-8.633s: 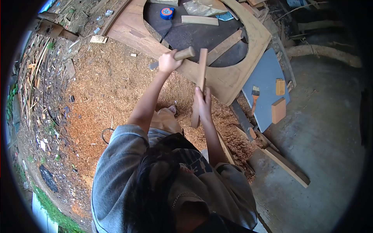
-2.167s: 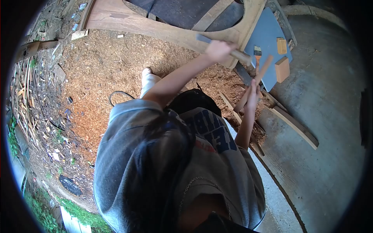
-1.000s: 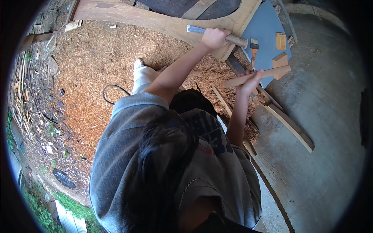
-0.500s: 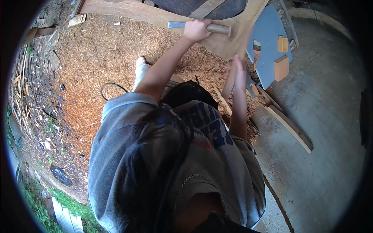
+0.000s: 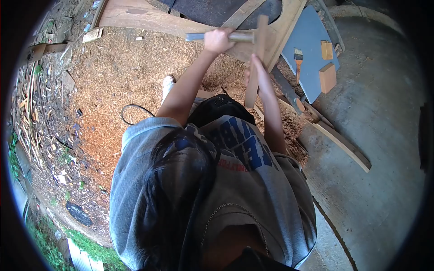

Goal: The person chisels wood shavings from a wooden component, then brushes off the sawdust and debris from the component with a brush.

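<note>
My left hand (image 5: 218, 41) is closed around a chisel (image 5: 244, 37), its metal blade toward the left and its round wooden handle toward the right. The chisel lies over the curved edge of a large wooden board (image 5: 135, 17). In my right hand (image 5: 257, 74) is a flat wooden stick (image 5: 261, 38), gripped near its middle with the fingers wrapped round it. The stick's upper part overlaps the butt end of the chisel handle in this view.
On the right, a grey-blue panel (image 5: 312, 34) carries a paintbrush (image 5: 298, 63) and wooden blocks (image 5: 327, 77). A wooden strip (image 5: 346, 147) lies on the concrete floor (image 5: 384, 113). Wood shavings (image 5: 104, 90) cover the ground at left, with a black cord loop (image 5: 129, 123).
My right hand has swung the stick up and to the left, to the end of the chisel handle. The left hand keeps its grip on the chisel, slightly lower and further left in view.
</note>
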Available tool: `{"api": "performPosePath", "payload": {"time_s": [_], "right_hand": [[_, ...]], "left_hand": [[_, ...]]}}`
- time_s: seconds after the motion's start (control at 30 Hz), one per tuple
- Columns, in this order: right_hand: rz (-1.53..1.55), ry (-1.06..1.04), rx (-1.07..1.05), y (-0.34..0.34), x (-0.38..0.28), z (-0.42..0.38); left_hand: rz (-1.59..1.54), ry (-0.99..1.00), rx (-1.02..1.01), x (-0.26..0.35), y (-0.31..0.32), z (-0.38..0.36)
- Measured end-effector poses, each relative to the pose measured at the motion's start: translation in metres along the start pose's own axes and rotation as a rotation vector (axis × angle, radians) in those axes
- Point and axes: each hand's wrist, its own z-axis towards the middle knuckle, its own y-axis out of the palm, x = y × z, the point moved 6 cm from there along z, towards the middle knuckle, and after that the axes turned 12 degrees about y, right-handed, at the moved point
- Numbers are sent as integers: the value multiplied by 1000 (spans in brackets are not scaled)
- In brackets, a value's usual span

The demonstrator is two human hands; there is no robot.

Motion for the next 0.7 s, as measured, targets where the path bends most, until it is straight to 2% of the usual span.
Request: {"api": "performPosePath", "payload": {"time_s": [0.07, 0.17, 0.2, 0.27, 0.4, 0.47, 0.6, 0.7], "right_hand": [[-16, 49, -53, -2, 3, -14], [-60, -52, 218, -45, -6, -25], [22, -46, 253, -61, -1, -26], [130, -25, 237, -79, 8, -32], [152, 9, 298, -96, 36, -42], [182, 19, 353, -108, 53, -49], [291, -30, 428, -144, 83, -67], [385, -43, 608, -172, 99, -95]], "left_hand": [[32, 31, 7, -9, -22, -4], [56, 68, 64, -24, -54, -15], [40, 78, 104, -24, -62, -20], [50, 66, 62, -13, -68, -24], [-140, 454, 31, 49, -21, -23], [-223, 618, -80, 103, -8, -19], [-333, 719, -411, 181, 57, -29], [-363, 775, -436, 210, 81, -38]]}}
